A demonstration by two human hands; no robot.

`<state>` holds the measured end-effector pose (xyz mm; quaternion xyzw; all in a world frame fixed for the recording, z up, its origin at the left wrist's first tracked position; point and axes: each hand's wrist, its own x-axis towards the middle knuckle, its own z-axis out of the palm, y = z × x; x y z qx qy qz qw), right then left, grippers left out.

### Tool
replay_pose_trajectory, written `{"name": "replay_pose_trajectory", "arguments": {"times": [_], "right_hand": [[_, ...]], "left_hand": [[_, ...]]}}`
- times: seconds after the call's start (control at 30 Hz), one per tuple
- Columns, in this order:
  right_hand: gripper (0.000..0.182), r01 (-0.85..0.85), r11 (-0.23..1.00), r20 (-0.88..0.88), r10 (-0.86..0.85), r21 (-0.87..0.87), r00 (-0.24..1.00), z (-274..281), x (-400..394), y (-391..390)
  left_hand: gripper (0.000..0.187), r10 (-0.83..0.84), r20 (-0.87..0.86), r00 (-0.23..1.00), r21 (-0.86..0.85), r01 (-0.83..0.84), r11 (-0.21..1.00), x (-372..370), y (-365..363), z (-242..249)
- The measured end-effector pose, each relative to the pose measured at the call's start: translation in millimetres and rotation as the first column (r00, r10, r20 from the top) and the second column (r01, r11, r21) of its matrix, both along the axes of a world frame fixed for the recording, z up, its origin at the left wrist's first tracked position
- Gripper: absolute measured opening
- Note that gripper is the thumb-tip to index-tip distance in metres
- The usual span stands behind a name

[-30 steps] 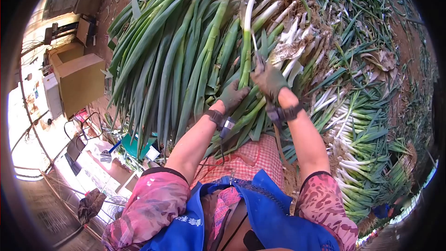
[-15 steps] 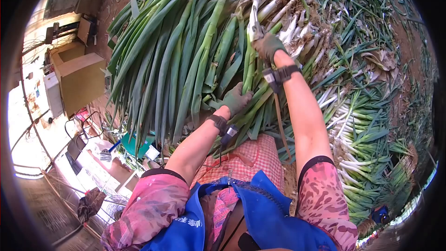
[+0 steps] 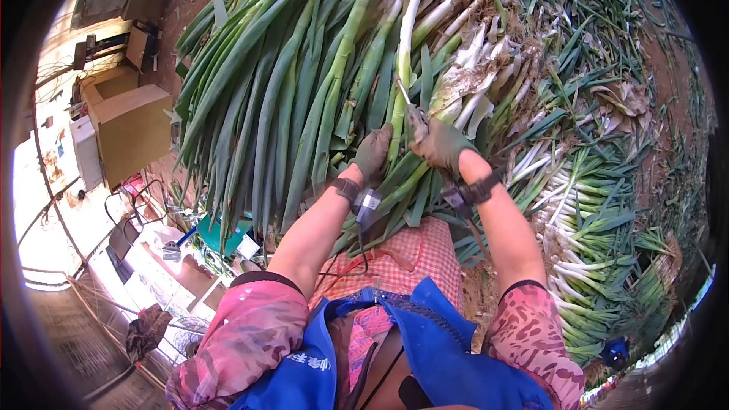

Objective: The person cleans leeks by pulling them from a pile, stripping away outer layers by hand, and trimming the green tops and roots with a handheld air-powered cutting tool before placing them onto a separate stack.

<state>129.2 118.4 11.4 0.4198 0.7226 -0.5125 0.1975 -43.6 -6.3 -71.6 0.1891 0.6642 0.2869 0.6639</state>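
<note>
The left hand [image 3: 372,152], in a dirt-stained green glove, had its fingers curled close beside the long, smooth leek with a white shank and green upper part [image 3: 404,53]; whether they gripped it could not be told. The right hand [image 3: 440,143], gloved alike, had its fingers closed around a slim, pointed metal tool [image 3: 410,106], its tip at the leek's green part. The leek lay lengthwise, its white end pointing away from the person, between flat, ribbon-like green leaves [image 3: 266,118] and soil-caked, pale stalks with stringy roots [image 3: 486,53]. Slender, glossy white-and-green stalks [image 3: 573,258] lay in a dense row to the right, near the red-and-white checked cloth [image 3: 425,258].
</note>
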Motion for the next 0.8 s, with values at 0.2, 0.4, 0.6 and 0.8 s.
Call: {"name": "replay_pose_trajectory", "arguments": {"times": [0.2, 0.4, 0.6, 0.8], "right_hand": [[0.050, 0.802, 0.376, -0.448, -0.881, -0.463, 0.154, -98.5, 18.6, 21.5], [0.047, 0.793, 0.420, -0.564, -0.817, -0.441, 0.119, -22.3, 29.8, 32.1], [0.041, 0.902, 0.402, -0.556, -0.791, -0.160, 0.254, -92.1, 74.3, 46.3], [0.058, 0.884, 0.372, -0.195, -0.880, 0.282, 0.433, -61.8, 26.0, 28.5]], "left_hand": [[0.039, -0.562, -0.210, 0.800, 0.051, 0.583, 0.810, 51.5, 4.4, 72.2], [0.037, -0.609, -0.338, 0.718, 0.090, 0.668, 0.738, 31.0, -1.3, 113.6], [0.069, -0.237, -0.971, -0.023, -0.205, 0.587, 0.783, -70.4, 73.9, 66.2], [0.070, -0.575, -0.817, -0.046, -0.536, 0.430, 0.726, -93.4, 130.8, 50.5]]}}
